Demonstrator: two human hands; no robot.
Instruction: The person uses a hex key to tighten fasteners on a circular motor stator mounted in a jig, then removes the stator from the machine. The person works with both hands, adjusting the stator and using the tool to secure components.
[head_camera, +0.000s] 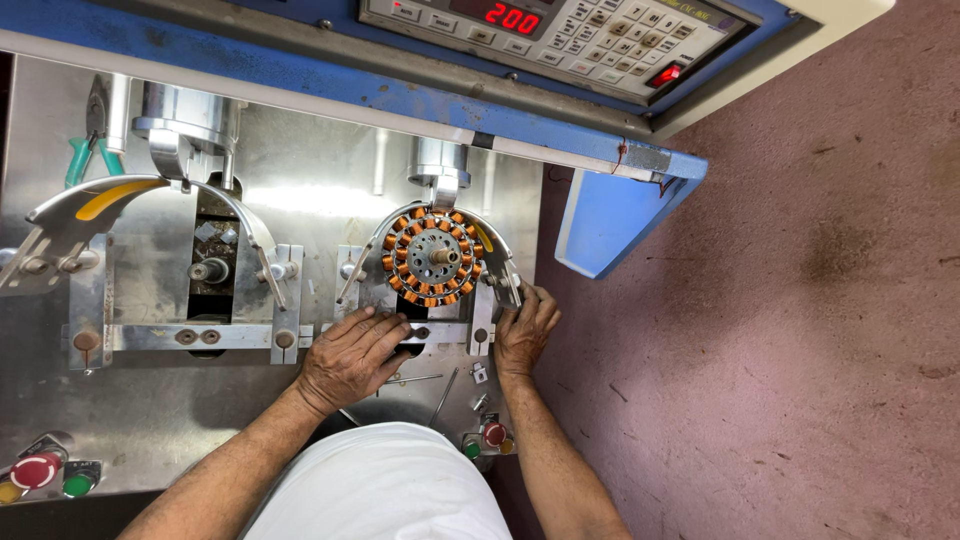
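Head view: a brushed steel machine bench (300, 180) stands on a worn reddish-brown floor (800, 300), with a blue-framed control panel (560, 35) at its far edge. Just beyond both hands, a round copper-wound stator (432, 257) sits on a spindle inside curved metal guards. The left hand (350, 355) lies flat on the bench, fingers spread, gripping nothing. The right hand (524, 330) curls on the guard's steel bracket (508, 285); whether it clamps it, I cannot tell.
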